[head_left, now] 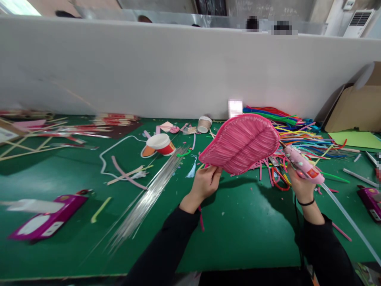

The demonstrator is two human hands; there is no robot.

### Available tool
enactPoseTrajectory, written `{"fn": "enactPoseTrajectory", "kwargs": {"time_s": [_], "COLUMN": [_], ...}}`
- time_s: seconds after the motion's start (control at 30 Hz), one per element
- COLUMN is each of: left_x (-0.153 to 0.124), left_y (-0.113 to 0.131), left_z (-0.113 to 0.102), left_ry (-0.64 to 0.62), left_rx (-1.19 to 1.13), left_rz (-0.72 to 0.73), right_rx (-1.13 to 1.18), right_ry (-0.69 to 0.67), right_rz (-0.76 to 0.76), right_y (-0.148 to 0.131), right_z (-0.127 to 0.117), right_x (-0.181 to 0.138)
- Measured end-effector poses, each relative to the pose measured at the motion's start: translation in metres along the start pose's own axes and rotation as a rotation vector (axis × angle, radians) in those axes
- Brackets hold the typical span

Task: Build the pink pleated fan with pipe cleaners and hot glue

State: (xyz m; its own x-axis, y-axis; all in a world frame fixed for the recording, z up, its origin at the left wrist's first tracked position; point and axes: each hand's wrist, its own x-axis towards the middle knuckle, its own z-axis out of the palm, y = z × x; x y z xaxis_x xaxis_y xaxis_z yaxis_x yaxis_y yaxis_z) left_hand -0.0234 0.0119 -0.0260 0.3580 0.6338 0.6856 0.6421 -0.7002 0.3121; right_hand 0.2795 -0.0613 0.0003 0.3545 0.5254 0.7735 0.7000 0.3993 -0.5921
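My left hand pinches the lower edge of a pink leaf-shaped piece covered in pink strips and holds it up over the green table. My right hand grips a pink glue gun, its tip close to the leaf's right edge. A clear glue stick juts from the back of the gun toward the lower right. A black band circles my right wrist. Both sleeves are black.
A heap of coloured pipe cleaners lies behind the leaf. A bundle of thin wires, tipped paper cups, a white cord, magenta packets and wooden sticks lie left. Cardboard box at the far right. White partition wall behind.
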Motion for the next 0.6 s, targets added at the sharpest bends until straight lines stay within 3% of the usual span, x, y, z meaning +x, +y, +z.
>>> {"fn": "enactPoseTrajectory", "kwargs": {"time_s": [0.6], "left_x": [-0.0008], "left_y": [0.0001], "left_z": [0.0001], "left_ry": [-0.016], "left_rx": [-0.012], "left_rz": [-0.009], "right_rx": [-0.009], "right_ry": [-0.03], "right_rz": [0.034], "right_y": [-0.0005], "right_z": [0.0003], "right_x": [0.0007]}}
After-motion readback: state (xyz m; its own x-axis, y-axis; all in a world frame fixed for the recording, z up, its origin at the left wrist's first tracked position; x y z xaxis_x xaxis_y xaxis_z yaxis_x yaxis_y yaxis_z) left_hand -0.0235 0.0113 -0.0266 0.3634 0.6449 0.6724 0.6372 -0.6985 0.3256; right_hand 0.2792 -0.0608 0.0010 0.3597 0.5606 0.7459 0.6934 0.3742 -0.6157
